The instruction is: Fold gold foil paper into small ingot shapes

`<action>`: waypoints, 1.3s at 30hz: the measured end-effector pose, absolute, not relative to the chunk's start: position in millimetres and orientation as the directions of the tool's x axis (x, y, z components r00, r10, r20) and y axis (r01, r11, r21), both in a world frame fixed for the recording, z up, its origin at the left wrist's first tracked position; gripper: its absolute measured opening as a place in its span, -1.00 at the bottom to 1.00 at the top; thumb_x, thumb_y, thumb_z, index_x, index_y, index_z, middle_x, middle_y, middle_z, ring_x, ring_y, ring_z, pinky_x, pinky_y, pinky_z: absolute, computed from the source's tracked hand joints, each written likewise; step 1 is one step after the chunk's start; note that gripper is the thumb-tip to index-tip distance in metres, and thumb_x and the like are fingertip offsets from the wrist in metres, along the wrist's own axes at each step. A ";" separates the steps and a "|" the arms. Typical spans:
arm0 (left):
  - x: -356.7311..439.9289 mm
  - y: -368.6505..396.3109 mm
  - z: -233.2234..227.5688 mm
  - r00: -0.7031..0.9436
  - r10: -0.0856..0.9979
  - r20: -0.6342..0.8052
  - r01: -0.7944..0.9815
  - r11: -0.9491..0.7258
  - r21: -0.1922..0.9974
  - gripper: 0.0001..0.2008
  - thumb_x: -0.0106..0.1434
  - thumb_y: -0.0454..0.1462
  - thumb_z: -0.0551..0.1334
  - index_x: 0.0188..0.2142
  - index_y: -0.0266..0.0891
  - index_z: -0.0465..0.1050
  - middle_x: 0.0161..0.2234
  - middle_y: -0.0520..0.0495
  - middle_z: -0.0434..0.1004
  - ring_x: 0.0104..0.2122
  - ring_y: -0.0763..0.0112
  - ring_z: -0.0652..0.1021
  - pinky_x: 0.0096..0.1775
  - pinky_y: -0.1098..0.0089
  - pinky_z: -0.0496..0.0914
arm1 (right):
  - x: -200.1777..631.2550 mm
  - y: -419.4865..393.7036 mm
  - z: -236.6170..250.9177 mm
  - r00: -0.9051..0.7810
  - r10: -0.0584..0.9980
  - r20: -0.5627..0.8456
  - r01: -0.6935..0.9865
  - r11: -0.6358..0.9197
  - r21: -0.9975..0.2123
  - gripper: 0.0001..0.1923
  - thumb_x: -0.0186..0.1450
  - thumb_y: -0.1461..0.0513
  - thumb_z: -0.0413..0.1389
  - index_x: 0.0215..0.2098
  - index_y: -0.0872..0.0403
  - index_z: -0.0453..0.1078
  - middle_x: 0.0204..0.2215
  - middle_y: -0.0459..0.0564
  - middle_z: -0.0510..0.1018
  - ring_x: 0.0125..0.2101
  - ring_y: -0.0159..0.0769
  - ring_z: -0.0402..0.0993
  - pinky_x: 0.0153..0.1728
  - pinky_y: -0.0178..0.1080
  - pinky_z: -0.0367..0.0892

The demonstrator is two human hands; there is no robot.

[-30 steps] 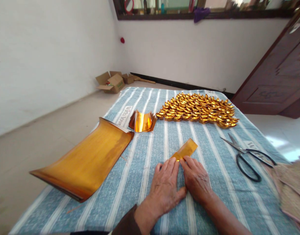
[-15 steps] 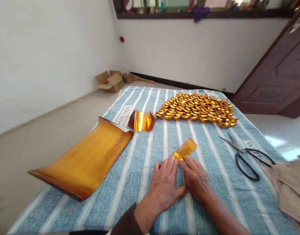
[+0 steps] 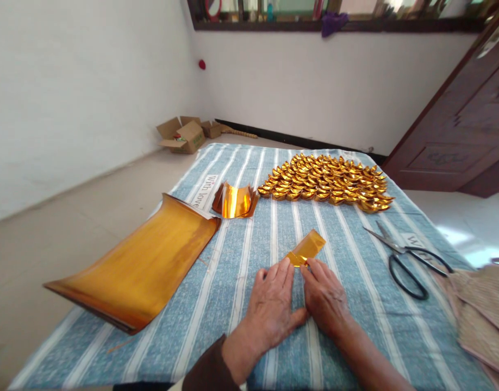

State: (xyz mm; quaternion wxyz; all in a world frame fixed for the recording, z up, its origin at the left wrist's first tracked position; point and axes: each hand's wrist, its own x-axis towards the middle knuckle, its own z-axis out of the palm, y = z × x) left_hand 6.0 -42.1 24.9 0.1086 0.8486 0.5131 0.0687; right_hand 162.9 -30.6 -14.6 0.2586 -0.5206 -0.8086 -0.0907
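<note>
Gold foil paper strip [image 3: 305, 248] lies on the blue striped cloth [image 3: 241, 271], its near end pressed flat under the left hand [image 3: 272, 307] and right hand [image 3: 325, 298].

L hand [image 3: 274, 304] & R hand [image 3: 326, 296] flat, side by side; thumbs touching

I count one narrow folded strip of gold foil paper [image 3: 305, 249], one large stack of gold foil sheets [image 3: 141, 263], one small curled bundle of cut gold foil pieces [image 3: 235, 201], one pair of black-handled steel scissors [image 3: 408, 259], and several dozen folded gold paper ingots [image 3: 329, 182], too many to count exactly.
</note>
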 end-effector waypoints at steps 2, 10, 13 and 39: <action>6.0 -41.6 25.1 0.464 0.886 0.006 0.857 -0.451 0.248 -0.29 0.23 0.07 0.12 0.22 -0.34 0.16 0.26 -0.29 0.15 0.17 0.04 0.25 0.09 0.01 0.17 | 162.8 -30.5 -14.0 -0.316 0.797 0.516 0.893 0.433 -0.122 -0.67 0.35 0.37 -0.18 -0.22 0.11 0.42 -0.21 0.14 0.47 -0.14 -0.12 0.37 -0.19 -0.10 0.39; 8.9 -38.4 28.5 0.468 0.884 -0.003 0.862 -0.455 0.221 -0.31 0.20 0.09 0.16 0.17 -0.29 0.23 0.23 -0.28 0.20 0.13 0.02 0.29 0.08 -0.04 0.20 | 163.6 -30.1 -18.6 -0.309 0.780 0.544 0.890 0.439 -0.124 -0.67 0.33 0.40 -0.18 -0.23 0.13 0.43 -0.25 0.15 0.49 -0.14 -0.11 0.36 -0.22 -0.11 0.36; 7.8 -40.9 26.2 0.463 0.886 -0.009 0.864 -0.449 0.227 -0.30 0.22 0.09 0.13 0.20 -0.31 0.19 0.25 -0.28 0.17 0.16 0.02 0.27 0.11 -0.06 0.16 | 163.8 -30.1 -20.2 -0.303 0.784 0.541 0.889 0.437 -0.136 -0.69 0.31 0.41 -0.16 -0.22 0.13 0.42 -0.24 0.12 0.49 -0.12 -0.13 0.35 -0.17 -0.12 0.34; -4.1 -47.6 34.4 0.344 0.938 -0.029 0.925 -0.334 0.181 -0.31 0.15 -0.03 0.27 0.16 -0.36 0.20 0.24 -0.42 0.17 0.22 -0.10 0.23 0.16 -0.23 0.06 | 160.3 -27.0 -17.7 -0.276 0.781 0.559 0.901 0.413 -0.131 -0.74 0.28 0.43 -0.11 -0.27 0.12 0.40 -0.29 0.11 0.50 -0.16 -0.10 0.37 -0.22 -0.13 0.30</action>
